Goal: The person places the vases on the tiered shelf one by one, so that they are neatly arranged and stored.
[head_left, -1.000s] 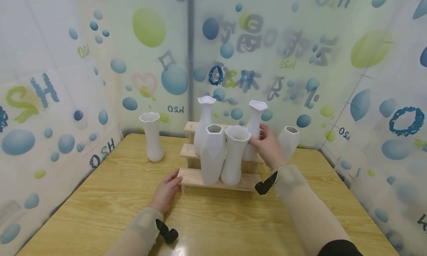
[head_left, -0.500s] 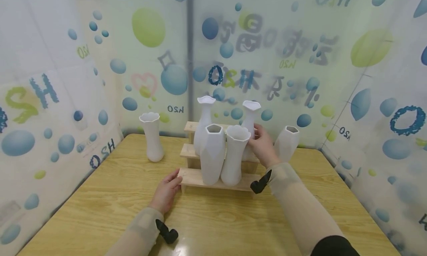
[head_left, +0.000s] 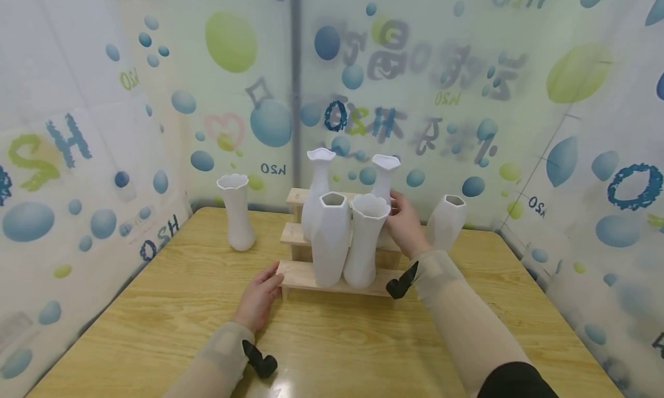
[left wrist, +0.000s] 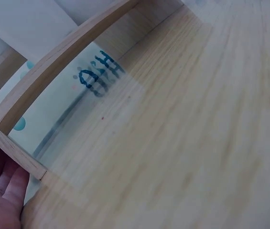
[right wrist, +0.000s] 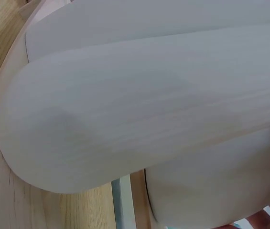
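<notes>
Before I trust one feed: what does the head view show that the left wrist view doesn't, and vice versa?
Only head view: the right hand, the held vase's rim and the leftmost vase.
Only left wrist view: the palm side of the left fingers, and a red speck on the table.
Both: left hand, wooden stand, a front vase, table, wall.

The right hand (head_left: 407, 224), gripping the narrow-necked vase (head_left: 382, 183), is farther left in the head view than 1 second ago; that vase is less tilted, its rim nearer the other rear vase (head_left: 315, 205), its lower body more hidden behind the scalloped front vase (head_left: 365, 245); the right sleeve (head_left: 461, 311) also lies farther left; more of the faceted vase (head_left: 448, 222) shows beside the hand.
</notes>
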Tool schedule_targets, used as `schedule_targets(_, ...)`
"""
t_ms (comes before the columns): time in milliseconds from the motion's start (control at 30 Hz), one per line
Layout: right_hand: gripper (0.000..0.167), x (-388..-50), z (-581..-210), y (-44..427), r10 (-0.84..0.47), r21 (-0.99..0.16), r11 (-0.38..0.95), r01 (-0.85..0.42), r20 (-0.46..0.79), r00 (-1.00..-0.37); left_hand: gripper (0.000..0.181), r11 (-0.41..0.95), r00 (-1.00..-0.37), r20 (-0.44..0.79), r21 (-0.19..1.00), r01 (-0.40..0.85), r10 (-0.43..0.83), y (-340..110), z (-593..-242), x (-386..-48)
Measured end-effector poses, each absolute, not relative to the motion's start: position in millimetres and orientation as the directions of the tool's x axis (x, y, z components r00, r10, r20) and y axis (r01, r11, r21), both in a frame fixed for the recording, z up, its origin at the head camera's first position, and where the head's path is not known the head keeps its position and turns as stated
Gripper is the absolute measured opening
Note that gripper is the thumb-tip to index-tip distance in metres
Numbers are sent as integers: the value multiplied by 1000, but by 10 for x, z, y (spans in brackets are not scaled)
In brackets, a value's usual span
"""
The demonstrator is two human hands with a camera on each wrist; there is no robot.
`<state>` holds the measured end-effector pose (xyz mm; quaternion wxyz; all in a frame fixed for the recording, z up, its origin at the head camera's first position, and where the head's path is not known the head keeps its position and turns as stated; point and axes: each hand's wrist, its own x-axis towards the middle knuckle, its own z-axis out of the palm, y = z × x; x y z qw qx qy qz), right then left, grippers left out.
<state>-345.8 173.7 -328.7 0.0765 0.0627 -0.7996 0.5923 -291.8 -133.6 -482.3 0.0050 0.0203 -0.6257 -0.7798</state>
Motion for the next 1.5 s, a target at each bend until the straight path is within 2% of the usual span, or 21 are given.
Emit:
schedule_targets(433,66,-3450,-3316,1739,-40,-923,314,-224,223,-974,53,-207,-999,-22,978,-15,-31,-1341,-4827,-2931)
schedule_targets(667,56,-3385,-3391,1826,-67,-931,283,-230,220,-973,52,-208,-999,-31,978,-25,-25,-1350,-4818,-2917)
schedule_targets(833,61,-3345,-3479,1985,-8,-948,256,-188,192,-981,52,-199,-999,-24,980,-19,-23,-1348,-4819,-2912)
schedule_targets(967,62,-3306,-3578,2163,99,-954,235,-188,216,-971,51,-189,-999,-23,982,-17,-26,-1346,-4833,-2911)
schedule_targets(1200,57,-3212,-3756,2469,364,-952,252,-175,261,-894,52,-201,-999,-20,980,-14,-29,-1341,-4847,-2918)
schedule_targets(1333,53,-3211,-3851,2595,526,-951,238,-200,299,-796,51,-200,-999,-23,980,-15,-34,-1341,-4844,-2924)
schedule_targets(1433,55,-3222,-3906,2647,629,-944,239,-226,328,-705,51,-199,-999,-22,980,-16,-32,-1341,-4841,-2927)
schedule_targets(1500,60,-3241,-3932,2668,668,-947,234,-221,322,-671,51,-201,-999,-21,980,-15,-30,-1342,-4838,-2924)
